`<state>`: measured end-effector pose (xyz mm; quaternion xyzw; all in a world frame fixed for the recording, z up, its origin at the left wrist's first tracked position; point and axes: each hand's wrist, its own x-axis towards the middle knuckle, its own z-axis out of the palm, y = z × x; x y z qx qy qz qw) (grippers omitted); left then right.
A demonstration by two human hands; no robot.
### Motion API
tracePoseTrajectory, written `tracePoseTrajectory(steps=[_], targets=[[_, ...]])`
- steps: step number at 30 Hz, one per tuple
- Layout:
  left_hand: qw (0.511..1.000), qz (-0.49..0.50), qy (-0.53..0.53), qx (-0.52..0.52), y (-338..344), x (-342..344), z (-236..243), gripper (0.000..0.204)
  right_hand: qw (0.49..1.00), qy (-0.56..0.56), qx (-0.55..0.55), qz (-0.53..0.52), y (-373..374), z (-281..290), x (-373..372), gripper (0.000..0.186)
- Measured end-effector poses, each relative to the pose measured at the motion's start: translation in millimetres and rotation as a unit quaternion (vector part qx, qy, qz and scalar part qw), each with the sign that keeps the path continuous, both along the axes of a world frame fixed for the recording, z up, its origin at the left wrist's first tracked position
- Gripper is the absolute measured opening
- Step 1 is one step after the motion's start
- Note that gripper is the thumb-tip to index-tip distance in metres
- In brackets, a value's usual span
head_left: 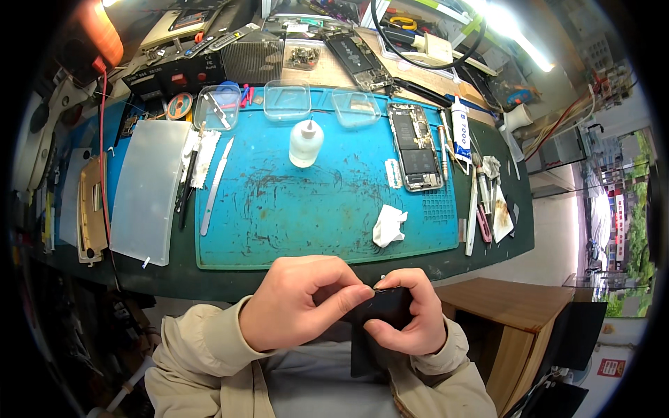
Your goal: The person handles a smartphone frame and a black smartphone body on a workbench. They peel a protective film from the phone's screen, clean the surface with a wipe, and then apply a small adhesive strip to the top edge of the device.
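Close to my body, below the bench's front edge, a thin flat black panel (387, 308) is gripped by my right hand (420, 322). Its thumb lies on the panel's face and the fingers curl round the far edge. It resembles a phone screen, but I cannot tell for sure. My left hand (300, 303) is closed, thumb and forefinger pinched together at the panel's upper left edge. Whatever sits between those fingertips is too small to make out. Beyond my hands, a crumpled white tissue (389, 226) rests on the blue work mat (279, 233).
An opened phone (416, 148) lies at the mat's right, beside a razor blade (394, 173) and a glue tube (460, 129). A dropper bottle (306, 144) stands mid-mat. Left are a scalpel (217, 187) and a translucent sheet (148, 191). Clear plastic trays (286, 100) line the back.
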<state>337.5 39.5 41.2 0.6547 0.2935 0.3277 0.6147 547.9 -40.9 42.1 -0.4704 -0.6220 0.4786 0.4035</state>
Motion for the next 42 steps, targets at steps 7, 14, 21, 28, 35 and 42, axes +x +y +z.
tracePoseTrajectory(steps=[7,14,21,28,35,42], targets=[[0.979,0.083,0.083,0.166,10.5,1.6,-3.1,0.023,0.991,0.099,-0.087,0.025,0.3,-0.5,7.2,0.053],[0.995,0.078,0.014,0.068,7.5,2.5,2.2,0.028,0.935,0.288,-0.145,-0.15,4.1,-8.0,-3.6,0.05],[0.913,-0.04,-0.174,-0.368,-38.5,11.1,-9.7,0.031,0.941,0.214,-0.021,-0.263,4.4,-14.2,-13.7,0.051],[0.9,-0.029,-0.2,-0.385,-40.8,11.7,-14.9,0.031,0.942,0.183,-0.001,-0.283,3.1,-17.7,-15.8,0.055],[0.907,-0.018,-0.214,-0.361,-41.4,14.9,-21.3,0.024,0.952,0.116,0.058,-0.278,-2.2,-24.2,-12.9,0.059],[0.884,0.009,-0.206,-0.419,-38.0,18.2,-14.3,0.012,0.963,0.042,0.119,-0.238,-4.9,-27.6,-10.8,0.06]])
